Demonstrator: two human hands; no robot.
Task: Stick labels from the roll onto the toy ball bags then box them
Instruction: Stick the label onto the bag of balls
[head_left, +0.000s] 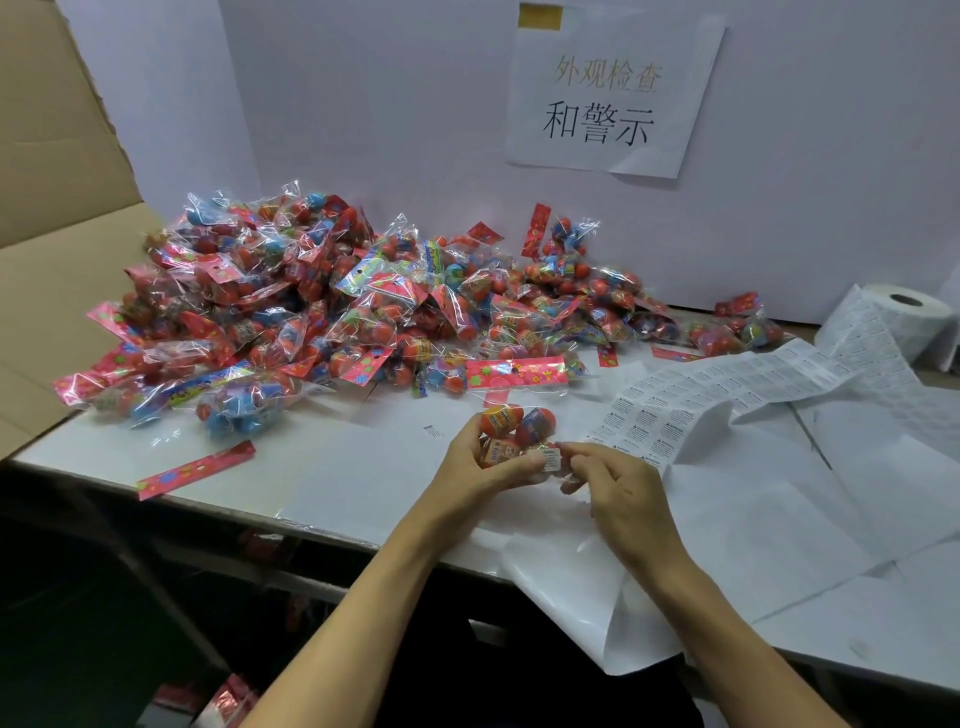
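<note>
My left hand grips a clear bag of small red and blue toy balls just above the white table, its red header card pointing away from me. My right hand pinches a small white warning label against the near side of that bag. A large heap of similar ball bags covers the table's far left and middle. The label roll stands at the far right, and its unrolled strip of labels runs back toward my hands.
A big open cardboard box stands at the left of the table. Used white backing paper drapes over the table's right front edge. A loose red header strip lies near the front left. A white board with a paper sign closes the back.
</note>
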